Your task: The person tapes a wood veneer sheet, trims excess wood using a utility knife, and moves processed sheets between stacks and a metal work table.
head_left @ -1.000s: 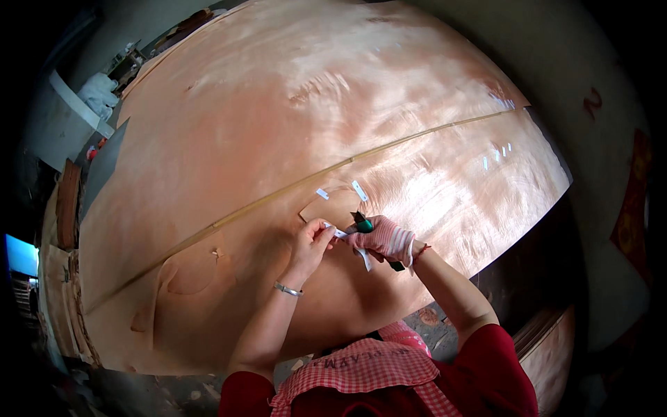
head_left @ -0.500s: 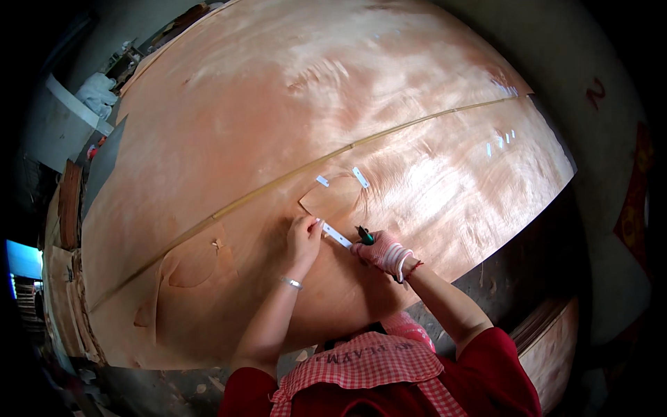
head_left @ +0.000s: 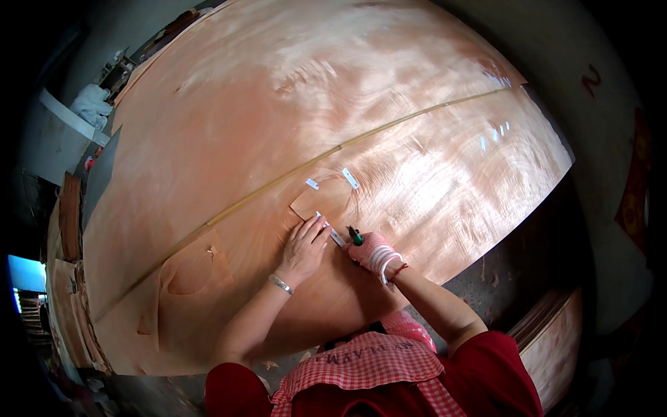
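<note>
A broad reddish-tan wood veneer sheet (head_left: 229,132) lies before me. My left hand (head_left: 302,251), bare, rests on it with fingers stretched out over a white tape strip (head_left: 337,238). That strip runs down from the lower edge of an oval veneer patch (head_left: 321,200). Two shorter pieces of tape, one left (head_left: 312,184) and one right (head_left: 349,178), sit along the patch's far side. At the strip's near end is my right hand (head_left: 373,254), in a pink and white glove, closed around a green-handled knife (head_left: 355,237) with its dark tip pointing up. Whether these fingers also touch the strip is hidden.
A long thin bamboo stick (head_left: 278,179) crosses the sheet diagonally beyond my hands. Several tape pieces (head_left: 495,135) lie at the right. A second outlined patch (head_left: 193,274) is at the left. Stacked sheets (head_left: 552,340) stand at lower right.
My left hand has gone from pinching the strip's far end to lying with spread fingers on it. The right hand still holds the knife. The whole view has shifted slightly.
</note>
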Tool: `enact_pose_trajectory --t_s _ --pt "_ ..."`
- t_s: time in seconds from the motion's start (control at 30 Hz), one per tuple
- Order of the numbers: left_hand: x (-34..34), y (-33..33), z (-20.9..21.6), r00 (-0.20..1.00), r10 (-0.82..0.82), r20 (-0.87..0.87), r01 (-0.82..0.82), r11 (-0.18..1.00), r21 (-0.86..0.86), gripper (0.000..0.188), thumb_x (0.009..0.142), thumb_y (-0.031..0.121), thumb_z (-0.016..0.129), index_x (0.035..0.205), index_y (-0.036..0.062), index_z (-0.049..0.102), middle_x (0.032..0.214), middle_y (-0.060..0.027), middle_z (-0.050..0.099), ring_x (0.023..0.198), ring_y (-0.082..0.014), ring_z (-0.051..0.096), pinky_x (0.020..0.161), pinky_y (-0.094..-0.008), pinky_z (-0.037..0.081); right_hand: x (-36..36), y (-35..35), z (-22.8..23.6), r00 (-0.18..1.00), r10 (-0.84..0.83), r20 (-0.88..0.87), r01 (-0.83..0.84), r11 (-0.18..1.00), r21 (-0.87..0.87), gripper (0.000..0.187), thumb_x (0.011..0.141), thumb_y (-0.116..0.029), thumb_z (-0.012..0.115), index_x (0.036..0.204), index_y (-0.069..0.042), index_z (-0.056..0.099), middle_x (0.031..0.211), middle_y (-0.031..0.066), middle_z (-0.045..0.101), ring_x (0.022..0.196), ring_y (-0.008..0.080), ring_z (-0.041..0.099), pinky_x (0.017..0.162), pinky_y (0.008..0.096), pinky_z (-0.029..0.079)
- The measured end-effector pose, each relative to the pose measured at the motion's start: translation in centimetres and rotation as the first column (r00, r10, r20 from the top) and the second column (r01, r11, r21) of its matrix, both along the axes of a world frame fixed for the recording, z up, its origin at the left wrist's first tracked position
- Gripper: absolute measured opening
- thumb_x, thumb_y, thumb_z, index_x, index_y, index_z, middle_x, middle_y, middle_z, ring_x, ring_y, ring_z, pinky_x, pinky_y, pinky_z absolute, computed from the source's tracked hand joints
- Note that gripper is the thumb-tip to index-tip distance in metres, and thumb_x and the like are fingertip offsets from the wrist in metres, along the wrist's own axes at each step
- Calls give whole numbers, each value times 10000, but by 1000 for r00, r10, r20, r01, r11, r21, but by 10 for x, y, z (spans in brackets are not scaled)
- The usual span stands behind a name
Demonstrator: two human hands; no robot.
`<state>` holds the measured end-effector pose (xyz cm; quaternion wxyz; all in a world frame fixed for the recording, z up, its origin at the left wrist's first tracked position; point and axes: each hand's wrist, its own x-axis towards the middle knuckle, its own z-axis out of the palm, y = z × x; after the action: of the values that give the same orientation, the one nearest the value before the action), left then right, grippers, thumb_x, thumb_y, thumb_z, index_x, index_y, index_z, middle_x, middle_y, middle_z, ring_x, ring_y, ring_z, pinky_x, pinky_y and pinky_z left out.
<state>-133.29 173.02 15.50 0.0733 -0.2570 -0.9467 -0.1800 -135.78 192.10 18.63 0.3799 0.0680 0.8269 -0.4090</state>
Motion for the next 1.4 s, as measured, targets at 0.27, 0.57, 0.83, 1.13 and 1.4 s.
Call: enact_pose_trajectory --t_s 0.27,0.57,0.83,1.13,1.4 --pt "1 -2 2 999 -1 38 4 997 -78 367 797 143 524 1150 44 501 1280 -130 409 1229 -266 329 996 -455 269 -36 19 35 840 486 -242 -362 833 419 237 771 -228 524 920 -76 629 912 193 603 864 354 577 753 418 473" --pt "3 -14 -3 984 165 73 -173 977 126 362 774 98 510 1108 -40 492 1259 -205 402 1181 -329 371 1007 -417 272 -48 -21 39 997 -69 -39 43 887 -461 190 801 -242 603 716 -77 563 519 -6 469 376 79 385 317 236 295" --pt "2 -33 -9 962 266 63 -273 947 168 318 760 56 495 1055 -65 501 1218 -209 428 1167 -328 379 998 -400 298 -72 -97 -17 996 19 -89 -33 987 -158 252 762 -251 598 779 0 601 615 83 570 590 187 567 532 312 445" --pt "-23 -55 -7 963 266 -40 -265 964 26 385 775 48 465 1149 -40 470 1258 -172 421 1214 -289 351 1017 -428 260 -71 -106 14 986 153 -64 -146 984 101 326 763 -292 533 824 15 624 756 150 623 716 268 618 621 365 475" --pt "-33 -60 -18 937 340 76 -348 898 270 291 788 81 499 1058 -23 533 1202 -146 484 1156 -270 419 998 -406 288 -59 -77 41 896 420 -143 -392 901 187 298 773 -272 539 779 17 614 667 170 592 601 272 602 538 371 486"
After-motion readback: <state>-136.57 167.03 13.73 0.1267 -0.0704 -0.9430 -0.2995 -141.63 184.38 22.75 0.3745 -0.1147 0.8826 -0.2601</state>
